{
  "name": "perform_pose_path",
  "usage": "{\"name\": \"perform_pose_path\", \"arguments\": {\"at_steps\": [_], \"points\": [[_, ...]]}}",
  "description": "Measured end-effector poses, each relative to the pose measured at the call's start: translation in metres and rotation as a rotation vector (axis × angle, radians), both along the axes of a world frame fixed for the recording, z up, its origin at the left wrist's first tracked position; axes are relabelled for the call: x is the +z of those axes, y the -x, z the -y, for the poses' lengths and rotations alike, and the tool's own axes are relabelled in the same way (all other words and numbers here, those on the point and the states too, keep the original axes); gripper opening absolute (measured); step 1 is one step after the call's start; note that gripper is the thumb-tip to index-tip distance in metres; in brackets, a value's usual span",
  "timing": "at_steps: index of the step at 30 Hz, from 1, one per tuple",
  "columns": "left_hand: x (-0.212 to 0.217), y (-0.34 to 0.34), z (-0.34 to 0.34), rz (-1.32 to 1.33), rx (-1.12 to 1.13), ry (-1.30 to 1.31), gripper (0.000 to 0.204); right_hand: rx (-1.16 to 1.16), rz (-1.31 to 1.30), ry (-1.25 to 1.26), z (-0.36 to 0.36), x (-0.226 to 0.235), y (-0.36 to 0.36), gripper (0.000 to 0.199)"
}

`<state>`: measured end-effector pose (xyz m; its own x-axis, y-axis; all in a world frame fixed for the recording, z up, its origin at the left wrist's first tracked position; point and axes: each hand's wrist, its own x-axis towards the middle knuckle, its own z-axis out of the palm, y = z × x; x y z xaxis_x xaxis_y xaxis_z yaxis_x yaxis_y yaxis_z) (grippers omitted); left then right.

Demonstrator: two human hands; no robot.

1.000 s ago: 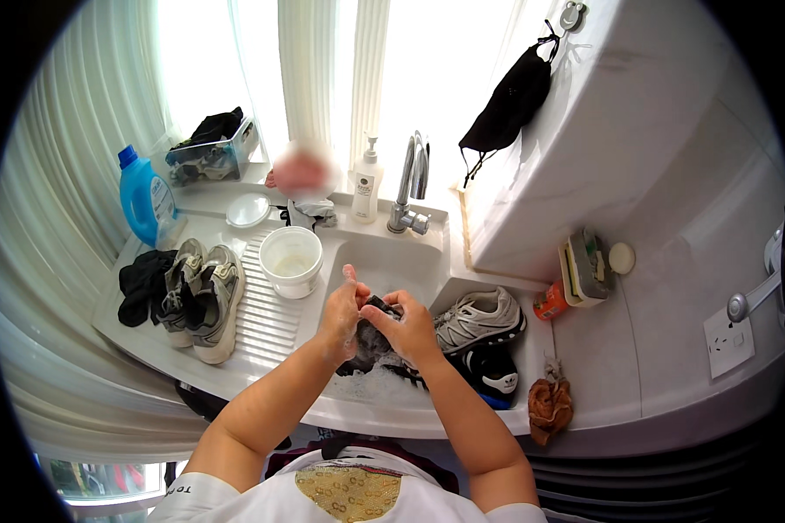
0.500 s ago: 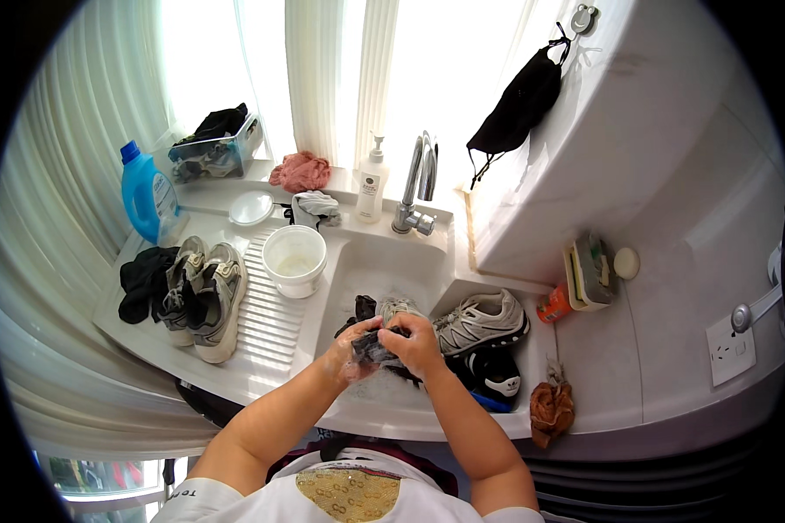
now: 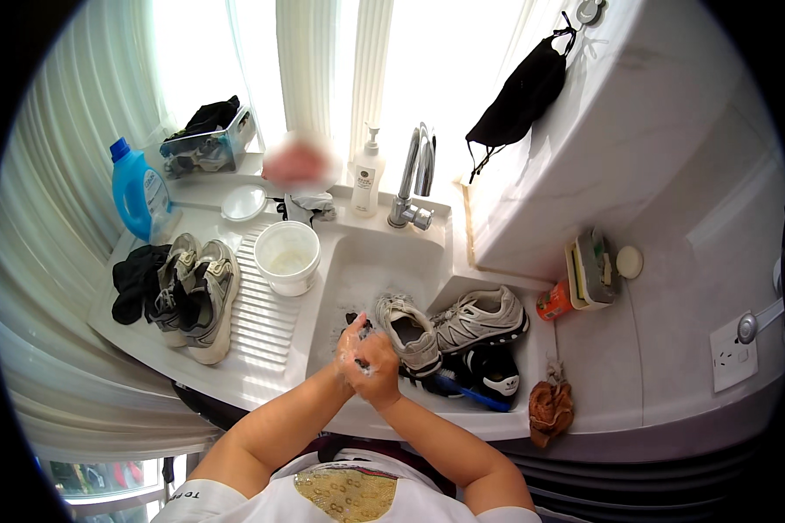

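Observation:
Over the white sink (image 3: 388, 261), my left hand (image 3: 349, 350) and my right hand (image 3: 378, 366) are pressed together, soapy and wet. Squeezed between them is a dark wet cloth (image 3: 362, 363); only small bits of it show, and most is covered by my fingers. Just right of my hands, a grey sneaker (image 3: 410, 336) leans in the sink. Another grey sneaker (image 3: 481, 318) lies beside it. A black shoe (image 3: 493, 370) and a blue-backed brush (image 3: 471, 390) sit below that one. Suds cling to the sink's bottom.
On the ribbed drainboard (image 3: 257, 349) stand a white bucket (image 3: 288, 259) and a pair of grey shoes (image 3: 202, 301). Behind are a blue detergent bottle (image 3: 139, 192), a pump bottle (image 3: 367, 179) and the tap (image 3: 412, 179). A brown cloth (image 3: 551, 411) hangs over the right edge.
My hands have closed tightly together around the dark cloth, which was spread between them before. The grey sneaker and the brush beside them now show more fully.

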<state>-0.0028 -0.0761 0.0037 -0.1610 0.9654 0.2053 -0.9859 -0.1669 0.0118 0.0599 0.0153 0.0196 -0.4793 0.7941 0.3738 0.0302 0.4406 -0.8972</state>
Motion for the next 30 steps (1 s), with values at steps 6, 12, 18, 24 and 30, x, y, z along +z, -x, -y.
{"name": "perform_pose_path", "arguments": {"at_steps": [6,12,18,24,30], "points": [[0.027,-0.018,-0.017,-0.084,0.199,0.609,0.023,0.066,-0.039,-0.032,0.007,0.005,-0.007,0.017],[0.083,-0.032,-0.019,-0.188,0.213,0.861,0.021,0.014,-0.063,-0.115,-0.006,0.004,-0.001,0.021],[-0.01,-0.01,-0.01,-0.109,0.167,0.155,0.016,0.257,-0.236,-0.361,0.023,0.048,-0.011,0.018],[0.045,-0.019,-0.005,-0.246,0.324,0.654,0.013,0.037,-0.035,0.081,-0.02,-0.006,-0.009,0.016],[0.087,-0.016,-0.007,-0.457,0.409,0.736,0.025,0.381,0.072,1.108,-0.025,0.045,-0.043,0.025]]}}
